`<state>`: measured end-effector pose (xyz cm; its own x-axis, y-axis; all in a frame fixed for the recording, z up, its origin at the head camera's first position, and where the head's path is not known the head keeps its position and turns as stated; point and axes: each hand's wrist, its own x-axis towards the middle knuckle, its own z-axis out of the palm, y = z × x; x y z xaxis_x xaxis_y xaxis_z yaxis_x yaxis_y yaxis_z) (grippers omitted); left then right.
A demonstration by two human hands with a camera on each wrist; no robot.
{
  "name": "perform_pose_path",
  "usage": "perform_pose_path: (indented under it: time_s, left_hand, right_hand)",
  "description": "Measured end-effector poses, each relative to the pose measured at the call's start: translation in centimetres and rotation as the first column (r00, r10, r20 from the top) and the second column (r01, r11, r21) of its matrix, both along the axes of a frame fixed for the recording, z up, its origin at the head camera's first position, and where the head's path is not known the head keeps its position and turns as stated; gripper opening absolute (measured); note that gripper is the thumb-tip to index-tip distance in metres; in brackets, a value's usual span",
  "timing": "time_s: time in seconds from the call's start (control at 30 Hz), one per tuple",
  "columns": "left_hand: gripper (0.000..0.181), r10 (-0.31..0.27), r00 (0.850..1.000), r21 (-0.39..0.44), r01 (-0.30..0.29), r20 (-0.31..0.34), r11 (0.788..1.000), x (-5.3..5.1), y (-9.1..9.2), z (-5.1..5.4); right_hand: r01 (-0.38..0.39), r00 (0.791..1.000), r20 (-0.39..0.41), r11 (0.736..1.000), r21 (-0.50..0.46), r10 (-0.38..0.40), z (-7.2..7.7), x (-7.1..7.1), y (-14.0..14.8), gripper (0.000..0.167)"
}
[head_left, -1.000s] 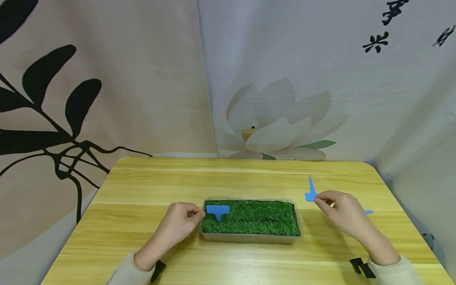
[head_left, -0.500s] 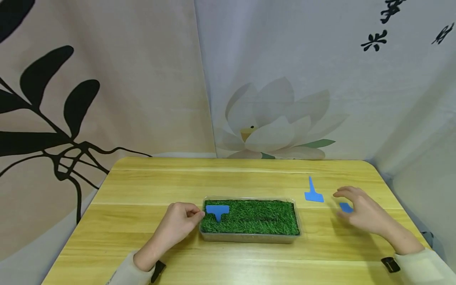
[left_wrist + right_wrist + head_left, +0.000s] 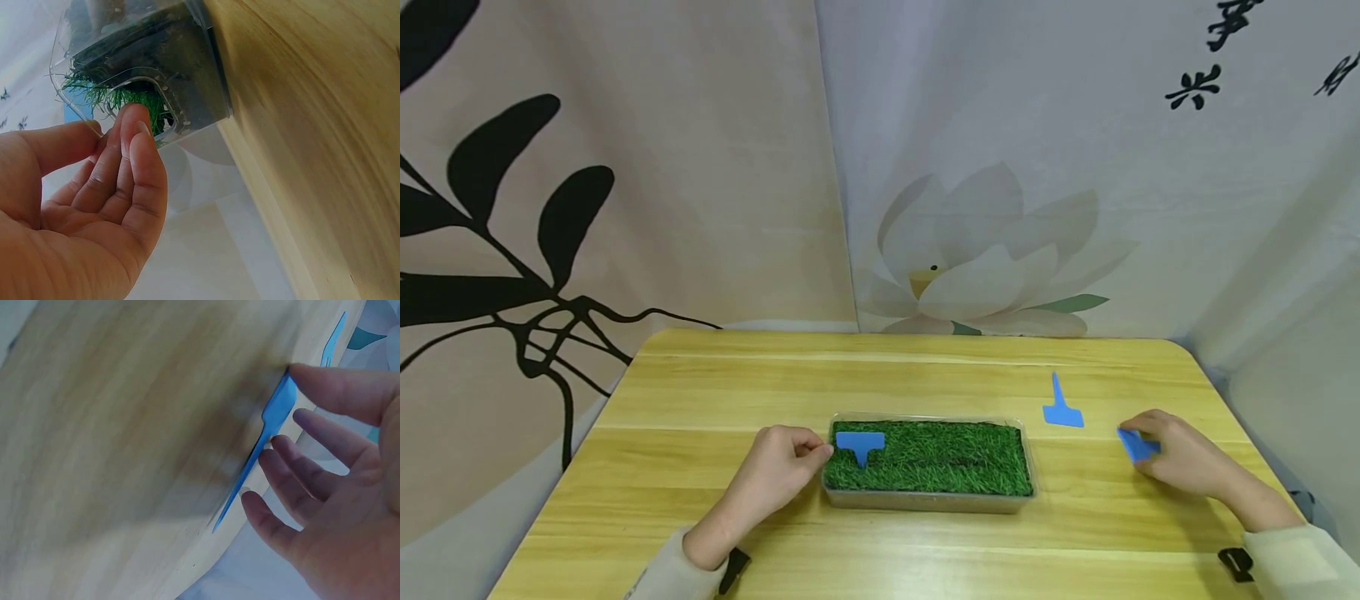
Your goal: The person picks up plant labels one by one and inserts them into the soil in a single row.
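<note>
My left hand (image 3: 782, 467) pinches the left rim of a clear plastic tray (image 3: 925, 502) filled with artificial grass (image 3: 951, 458). The left wrist view shows thumb and fingertips meeting at the tray's edge (image 3: 212, 87). A T-shaped blue plant label (image 3: 860, 441) stands upright in the grass at the left end. To the right, my right hand (image 3: 1191, 458) holds a second blue plant label (image 3: 1137, 446) between thumb and fingers, low over the table. In the right wrist view, the thumb is on one corner of this label (image 3: 281, 403) and fingertips touch its edge.
Another blue plant label (image 3: 1063, 416) lies on the wooden table (image 3: 737, 375), right of the tray, its stem pointing away from me. Patterned cloth (image 3: 737, 167) hangs behind the table's far edge.
My right hand has let go of the label lying right of the tray, moved right, and taken hold of the other label there. The left hand has stayed at the tray.
</note>
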<state>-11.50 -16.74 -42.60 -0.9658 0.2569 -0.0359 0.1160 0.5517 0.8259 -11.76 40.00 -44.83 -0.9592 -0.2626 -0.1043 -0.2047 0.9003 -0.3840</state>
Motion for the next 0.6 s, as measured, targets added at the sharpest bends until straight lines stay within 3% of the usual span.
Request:
perform_pose_path:
  time_s: [0.23,0.6]
  left_hand:
    - [0.019,0.006,1.0,0.003,-0.006,-0.005,1.0,0.02,0.0,-0.04]
    - [0.016,0.022,1.0,0.019,-0.022,0.009,1.0,0.19,0.04,0.13]
  right_hand:
    - [0.012,1.0,0.01,1.0,0.007,-0.012,-0.12,0.08,0.35,0.056]
    - [0.103,0.991,0.082,0.992,0.075,-0.109,0.3,-0.26,1.0,0.065]
